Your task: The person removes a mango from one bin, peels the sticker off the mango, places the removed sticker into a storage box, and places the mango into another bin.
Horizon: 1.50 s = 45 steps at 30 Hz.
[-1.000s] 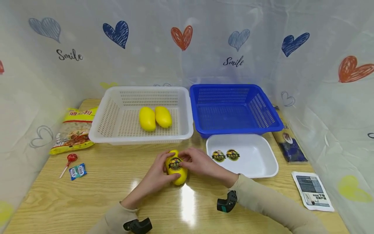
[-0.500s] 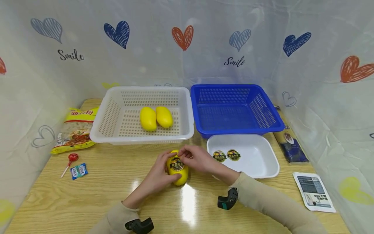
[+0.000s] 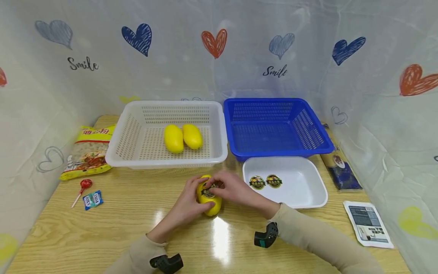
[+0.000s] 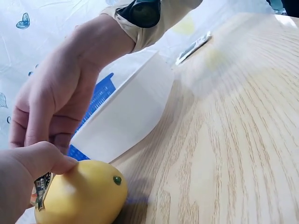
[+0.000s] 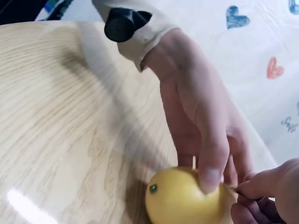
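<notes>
On the wooden table, in the head view, my left hand (image 3: 189,202) holds a yellow mango (image 3: 213,210) steady, its thumb along the near side. A round black-and-gold sticker (image 3: 207,193) lies over the mango's top. My right hand (image 3: 234,188) pinches the sticker's edge, and its fingers cover part of it. The right wrist view shows the thin dark edge of the sticker (image 5: 237,191) between right thumb and finger, beside the mango (image 5: 189,198). Two more stickers (image 3: 265,182) sit in a white tray (image 3: 301,190) on the right.
Behind the hands stands a white basket (image 3: 164,163) with two mangoes (image 3: 183,137). Next to it is a blue basket (image 3: 267,139). A pasta bag (image 3: 89,152), lollipop (image 3: 84,184) and blue packet (image 3: 92,200) lie left; a dark pouch (image 3: 342,171) and white packet (image 3: 367,224) lie right.
The right fingers lifted slightly off to the sticker's upper right, then came back over its middle. The left hand and mango shifted slightly right.
</notes>
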Each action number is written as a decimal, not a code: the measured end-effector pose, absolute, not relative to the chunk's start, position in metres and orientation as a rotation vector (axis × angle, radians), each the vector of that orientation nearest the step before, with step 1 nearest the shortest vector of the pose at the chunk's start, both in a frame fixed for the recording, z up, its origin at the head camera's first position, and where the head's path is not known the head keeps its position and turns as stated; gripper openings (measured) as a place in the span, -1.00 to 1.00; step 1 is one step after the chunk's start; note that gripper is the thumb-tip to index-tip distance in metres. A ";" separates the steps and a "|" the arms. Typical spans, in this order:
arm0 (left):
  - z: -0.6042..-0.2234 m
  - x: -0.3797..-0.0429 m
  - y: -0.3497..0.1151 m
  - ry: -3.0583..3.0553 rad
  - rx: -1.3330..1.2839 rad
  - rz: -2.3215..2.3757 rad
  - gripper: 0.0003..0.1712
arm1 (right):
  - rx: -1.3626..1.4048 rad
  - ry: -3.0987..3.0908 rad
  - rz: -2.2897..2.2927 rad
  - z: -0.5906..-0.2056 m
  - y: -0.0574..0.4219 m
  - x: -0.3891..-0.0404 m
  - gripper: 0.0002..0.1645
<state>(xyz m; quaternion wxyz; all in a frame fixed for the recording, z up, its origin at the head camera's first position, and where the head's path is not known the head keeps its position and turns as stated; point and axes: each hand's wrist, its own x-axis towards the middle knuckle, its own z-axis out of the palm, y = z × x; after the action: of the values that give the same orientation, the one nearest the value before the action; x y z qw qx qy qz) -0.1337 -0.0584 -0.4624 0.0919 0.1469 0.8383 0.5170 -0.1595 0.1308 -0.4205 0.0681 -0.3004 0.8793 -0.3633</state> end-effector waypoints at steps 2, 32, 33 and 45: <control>-0.462 -0.134 -0.056 2.498 0.446 1.531 -0.19 | -0.966 2.692 -1.057 -0.417 0.129 -0.157 -0.90; -0.460 -0.133 -0.062 2.402 0.404 1.557 -0.17 | -0.262 2.487 -0.985 -0.404 0.351 -0.174 -0.74; -0.459 -0.133 -0.063 2.400 0.402 1.554 -0.17 | -0.253 2.506 -0.962 -0.407 0.352 -0.175 -0.75; -0.461 -0.133 -0.061 2.383 0.418 1.549 -0.16 | -0.244 2.689 -0.668 -0.437 0.356 -0.179 -0.88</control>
<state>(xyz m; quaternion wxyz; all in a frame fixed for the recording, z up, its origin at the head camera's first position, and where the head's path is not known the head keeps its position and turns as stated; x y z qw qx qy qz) -0.1330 -0.0612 -0.4605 0.1342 0.1443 0.8219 0.5344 -0.1788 0.3559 -0.4366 0.1789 -0.0864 0.9511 -0.2364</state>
